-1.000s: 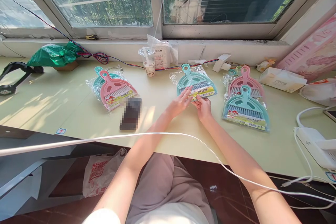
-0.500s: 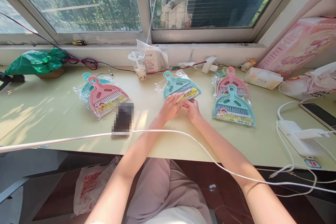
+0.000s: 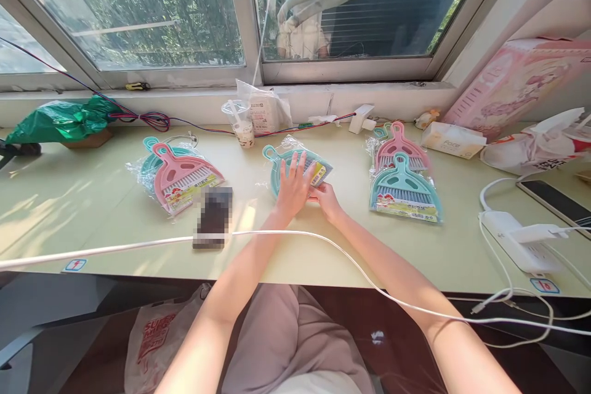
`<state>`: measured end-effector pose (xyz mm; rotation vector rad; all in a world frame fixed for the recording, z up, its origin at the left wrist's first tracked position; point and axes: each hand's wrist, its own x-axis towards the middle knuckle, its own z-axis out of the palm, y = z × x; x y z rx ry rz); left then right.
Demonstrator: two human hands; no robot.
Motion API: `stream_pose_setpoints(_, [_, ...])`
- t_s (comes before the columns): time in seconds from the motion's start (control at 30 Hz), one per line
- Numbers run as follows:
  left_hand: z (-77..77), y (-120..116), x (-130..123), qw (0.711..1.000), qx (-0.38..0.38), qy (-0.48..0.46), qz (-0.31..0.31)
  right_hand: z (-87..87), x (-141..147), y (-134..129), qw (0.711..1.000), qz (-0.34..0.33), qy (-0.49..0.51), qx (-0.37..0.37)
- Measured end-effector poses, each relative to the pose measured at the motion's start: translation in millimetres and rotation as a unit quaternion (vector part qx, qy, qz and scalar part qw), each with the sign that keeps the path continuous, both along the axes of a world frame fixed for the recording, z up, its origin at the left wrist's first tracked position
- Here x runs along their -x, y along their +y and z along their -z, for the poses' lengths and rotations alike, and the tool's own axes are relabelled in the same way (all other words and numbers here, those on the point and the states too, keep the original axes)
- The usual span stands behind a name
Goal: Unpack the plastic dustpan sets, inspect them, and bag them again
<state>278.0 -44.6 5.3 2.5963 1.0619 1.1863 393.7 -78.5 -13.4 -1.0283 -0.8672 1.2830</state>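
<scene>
A turquoise dustpan and brush set [image 3: 276, 167] in clear wrapping is on the table in front of me, its handle pointing to the upper left. My left hand [image 3: 294, 188] lies over it with the fingers spread across the pan and bristles. At its lower right edge, my right hand [image 3: 327, 202] has its fingers bent around the pack's rim; the fingertips are partly hidden. To the left, a pink set [image 3: 184, 175] overlaps a turquoise set [image 3: 148, 163]. On the right, another turquoise set [image 3: 406, 191] lies in front of a pink set [image 3: 401, 146].
A blurred dark phone-like object [image 3: 213, 215] lies left of my arms. A white cable [image 3: 295, 232] crosses above my forearms. Behind stand a plastic drink cup [image 3: 243, 126] and a tissue pack [image 3: 455, 140]. At right are a power strip [image 3: 517, 240] and a phone [image 3: 554, 200].
The middle dustpan set has turned, its handle swinging left. My left hand has spread out over the pack, and my right hand has shifted slightly left and down. The view has shifted a little.
</scene>
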Motion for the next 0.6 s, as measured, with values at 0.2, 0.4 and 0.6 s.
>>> stream_pose_setpoints(0.2, [3.0, 0.5, -2.9, 1.000, -0.004, 0.012, 0.011, 0.2, -1.9, 1.6, 1.000, 0.014, 0.012, 0.004])
stream_pose_setpoints(0.4, [6.0, 2.1, -4.2, 0.998, -0.004, 0.062, 0.017, 4.6, -4.7, 3.7, 1.000, 0.013, 0.010, -0.003])
stream_pose_setpoints(0.6, [12.5, -4.2, -6.1, 0.985, -0.023, 0.131, 0.111, 10.5, -6.1, 5.1, 0.997, 0.079, -0.004, 0.003])
